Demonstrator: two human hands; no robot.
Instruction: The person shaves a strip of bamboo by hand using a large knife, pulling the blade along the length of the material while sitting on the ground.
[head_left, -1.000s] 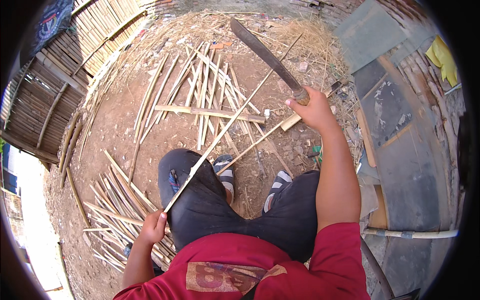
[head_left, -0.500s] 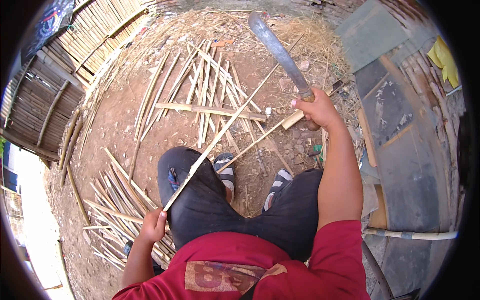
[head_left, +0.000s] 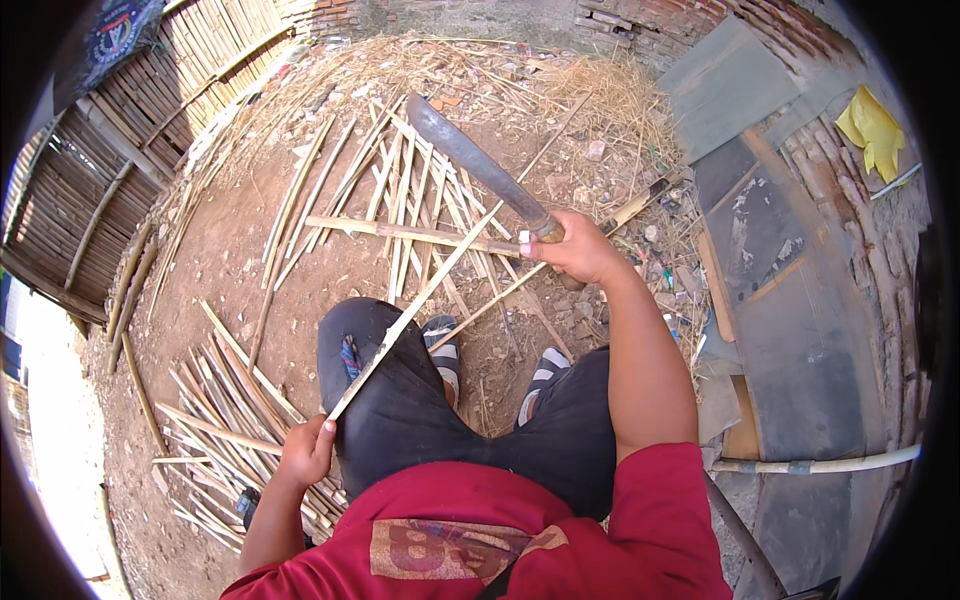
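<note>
R hand (head_left: 578, 250) fisted on machete (head_left: 470, 160), handle hidden; L hand (head_left: 305, 452) gripping bamboo strip (head_left: 420, 300) end

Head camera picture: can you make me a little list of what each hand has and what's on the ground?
left hand: grips the near end of a long bamboo strip
right hand: grips a big knife, blade raised up and to the left
ground: brown dirt
ahead: scattered bamboo slats
left side: pile of bamboo strips
feet: striped sandals
</note>
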